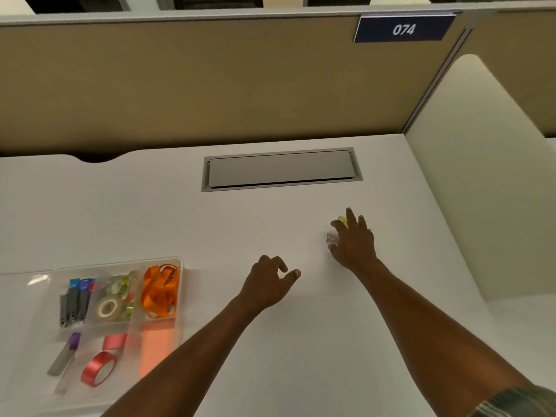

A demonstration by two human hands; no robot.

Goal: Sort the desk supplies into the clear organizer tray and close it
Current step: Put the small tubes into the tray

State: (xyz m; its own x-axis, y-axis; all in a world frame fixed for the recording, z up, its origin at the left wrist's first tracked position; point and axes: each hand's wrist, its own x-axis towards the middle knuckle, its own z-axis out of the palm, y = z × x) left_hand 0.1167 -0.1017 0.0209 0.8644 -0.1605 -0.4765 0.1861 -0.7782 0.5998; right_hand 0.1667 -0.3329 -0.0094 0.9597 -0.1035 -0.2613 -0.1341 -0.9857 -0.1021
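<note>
Readable writing: the blue plate (403, 29) on the tan partition (210, 85) reads "074" in white; nothing else is legible.
Your right hand (355, 239): fingers curled down over small items on the desk, a clear, shiny piece (331, 238) at the thumb side and a yellow bit (343, 220) behind the fingertips; it looks like a grasp, though you cannot tell whether they are lifted.
Your left hand (267, 281): hovering over bare desk with thumb and fingers loosely curled and apart, holding nothing.
Organizer tray (180, 263): clear plastic, rounded corners, divided compartments, at the near-left of the desk; its lid (27, 281) lies flat to its left, so the tray stands uncovered.
Back compartments: dark clips with blue tops (73, 302) on the left, a pale tape roll (107, 308) with small green-patterned rolls in the middle, crumpled orange ribbon (159, 293) on the right.
Front compartments: a glossy red ribbon roll (99, 368), a grey stick with a purple cap (64, 353), a flat salmon pad (156, 347).
Desk (270, 230): smooth, white, matte, with a grey metal cable hatch (281, 169) set flush near the back edge.
</note>
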